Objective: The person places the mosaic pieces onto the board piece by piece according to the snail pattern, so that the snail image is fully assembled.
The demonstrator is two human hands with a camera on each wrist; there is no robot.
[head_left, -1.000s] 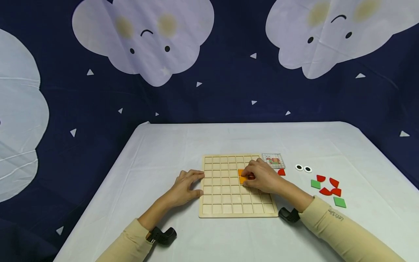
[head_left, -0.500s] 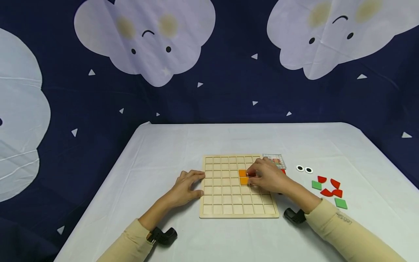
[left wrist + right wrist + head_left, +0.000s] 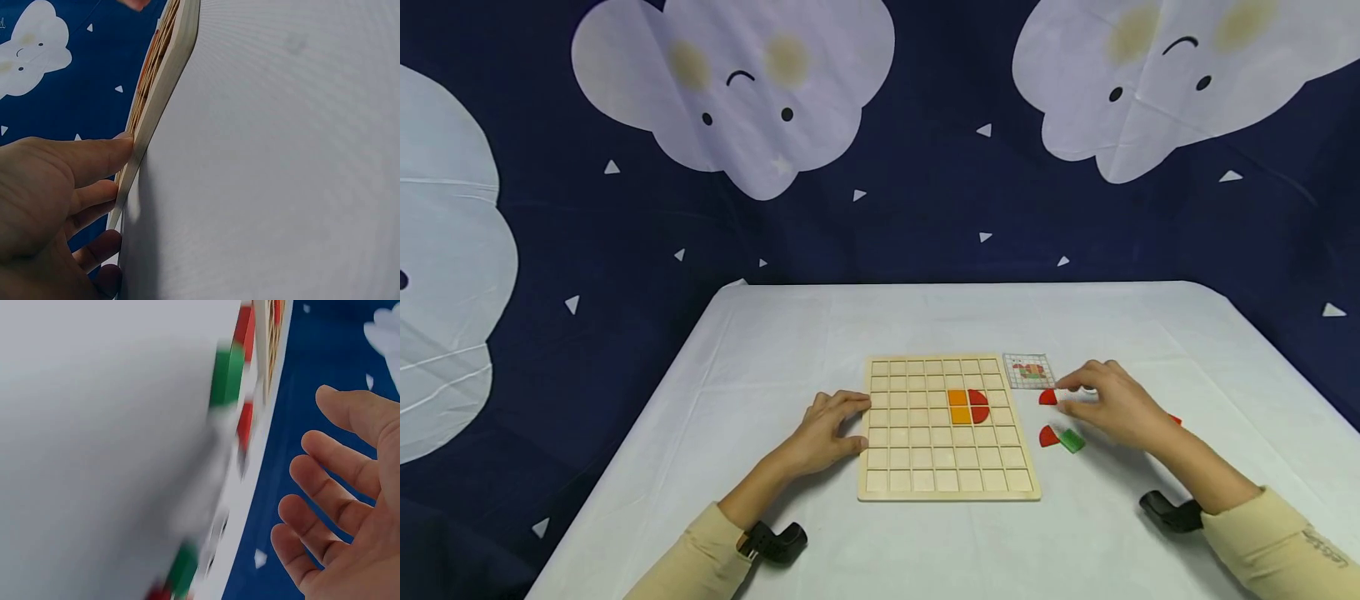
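A wooden grid board [image 3: 917, 457] lies on the table. In its cells sit two orange squares [image 3: 958, 407] and, to their right, two red quarter-circle pieces [image 3: 978, 406]. My left hand [image 3: 820, 432] rests at the board's left edge, thumb and fingers touching the rim. To the right of the board, my right hand [image 3: 1116, 408] is over the table, fingers loosely bent and holding nothing. Near its fingertips lies a red quarter-circle tile [image 3: 1048, 397]. Closer to me are another red tile [image 3: 1048, 436] and a green tile [image 3: 1072, 441]. The right wrist view shows the right hand [image 3: 350, 494] apart from the tiles.
A small printed pattern card [image 3: 1030, 371] lies at the board's upper right corner. One more red piece [image 3: 1176, 419] peeks out behind the right hand, which hides other tiles. A green tile [image 3: 183, 569] appears blurred in the right wrist view. The white table [image 3: 805, 333] meets a dark cloth backdrop.
My right hand has let go of the red quarter-circle piece on the board and moved right, off the board, uncovering the two red pieces beside the orange squares. The left hand stays put.
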